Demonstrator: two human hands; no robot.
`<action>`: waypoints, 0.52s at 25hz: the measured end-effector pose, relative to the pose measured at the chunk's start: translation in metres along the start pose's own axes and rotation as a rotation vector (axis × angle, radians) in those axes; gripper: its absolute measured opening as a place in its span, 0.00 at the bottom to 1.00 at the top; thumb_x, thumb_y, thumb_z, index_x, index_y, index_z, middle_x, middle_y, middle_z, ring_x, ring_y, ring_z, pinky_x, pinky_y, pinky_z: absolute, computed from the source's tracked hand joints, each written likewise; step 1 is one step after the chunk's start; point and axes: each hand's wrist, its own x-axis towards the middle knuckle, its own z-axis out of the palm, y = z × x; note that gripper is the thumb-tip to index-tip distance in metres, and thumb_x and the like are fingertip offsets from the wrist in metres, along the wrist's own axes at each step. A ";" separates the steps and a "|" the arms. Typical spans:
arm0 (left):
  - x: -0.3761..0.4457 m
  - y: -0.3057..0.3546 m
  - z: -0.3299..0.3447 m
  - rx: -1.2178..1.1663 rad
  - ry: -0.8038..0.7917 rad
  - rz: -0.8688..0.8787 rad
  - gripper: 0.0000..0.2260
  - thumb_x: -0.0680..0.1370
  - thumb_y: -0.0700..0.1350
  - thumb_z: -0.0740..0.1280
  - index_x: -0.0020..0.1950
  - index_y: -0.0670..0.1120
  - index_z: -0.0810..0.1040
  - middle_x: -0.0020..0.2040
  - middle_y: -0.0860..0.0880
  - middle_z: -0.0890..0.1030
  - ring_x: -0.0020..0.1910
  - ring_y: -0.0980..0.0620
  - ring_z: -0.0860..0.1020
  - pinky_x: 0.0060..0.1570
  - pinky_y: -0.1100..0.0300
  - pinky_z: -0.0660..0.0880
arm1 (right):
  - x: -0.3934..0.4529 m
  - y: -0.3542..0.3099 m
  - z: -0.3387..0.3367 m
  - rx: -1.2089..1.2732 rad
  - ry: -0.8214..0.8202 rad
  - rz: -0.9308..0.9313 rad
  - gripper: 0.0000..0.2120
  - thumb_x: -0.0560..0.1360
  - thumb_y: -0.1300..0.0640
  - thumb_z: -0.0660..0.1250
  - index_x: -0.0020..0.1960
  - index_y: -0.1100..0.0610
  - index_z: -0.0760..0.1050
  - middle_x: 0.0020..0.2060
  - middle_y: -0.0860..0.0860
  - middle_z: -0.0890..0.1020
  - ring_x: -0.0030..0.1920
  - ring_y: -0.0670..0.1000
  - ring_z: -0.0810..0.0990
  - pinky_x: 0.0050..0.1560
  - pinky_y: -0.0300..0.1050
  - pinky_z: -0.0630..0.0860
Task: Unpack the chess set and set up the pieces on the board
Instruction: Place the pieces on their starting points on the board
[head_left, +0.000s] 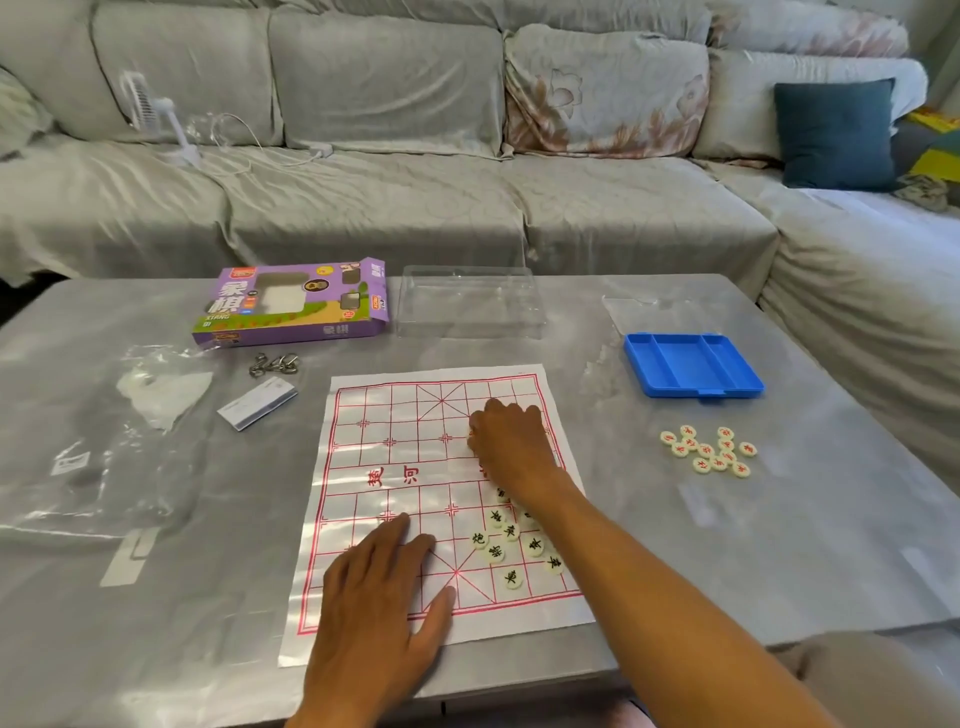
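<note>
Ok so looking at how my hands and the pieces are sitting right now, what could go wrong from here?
1. Your right forearm crosses low over the loose black pieces on the board; pulling back could scatter them.
2. The board is a thin sheet pinned only by your left hand; lifting it may let the sheet shift.
3. The red pieces lie loose on the table and could get knocked away.

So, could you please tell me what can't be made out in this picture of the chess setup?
1. Head view: whether the right hand holds a piece; its curled fingers face away, over the board.
2. Head view: some black pieces are hidden under the right forearm.
3. Head view: characters on the red pieces are too small to read.
4. Head view: the bag contents blur behind glare.
5. Head view: the left hand, flat on the board, has its wrist cut by the bottom edge.
</note>
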 end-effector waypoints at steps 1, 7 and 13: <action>0.001 -0.001 0.001 0.002 0.003 0.004 0.26 0.75 0.69 0.49 0.60 0.57 0.76 0.65 0.51 0.77 0.61 0.46 0.78 0.58 0.44 0.69 | -0.003 0.003 0.000 0.030 0.014 -0.002 0.14 0.80 0.50 0.60 0.63 0.54 0.74 0.60 0.52 0.77 0.58 0.55 0.76 0.64 0.53 0.65; 0.002 0.001 0.000 0.001 0.036 0.017 0.23 0.72 0.67 0.55 0.57 0.57 0.76 0.64 0.50 0.78 0.60 0.44 0.78 0.58 0.40 0.71 | -0.062 0.125 -0.032 0.130 0.149 0.320 0.13 0.79 0.54 0.60 0.62 0.50 0.75 0.61 0.50 0.77 0.57 0.53 0.75 0.56 0.47 0.74; 0.000 0.003 -0.003 0.030 0.014 0.006 0.23 0.73 0.68 0.53 0.58 0.57 0.77 0.64 0.51 0.78 0.60 0.46 0.78 0.58 0.43 0.72 | -0.096 0.187 -0.020 0.124 0.021 0.400 0.12 0.79 0.53 0.62 0.61 0.53 0.76 0.59 0.52 0.76 0.56 0.54 0.74 0.55 0.50 0.76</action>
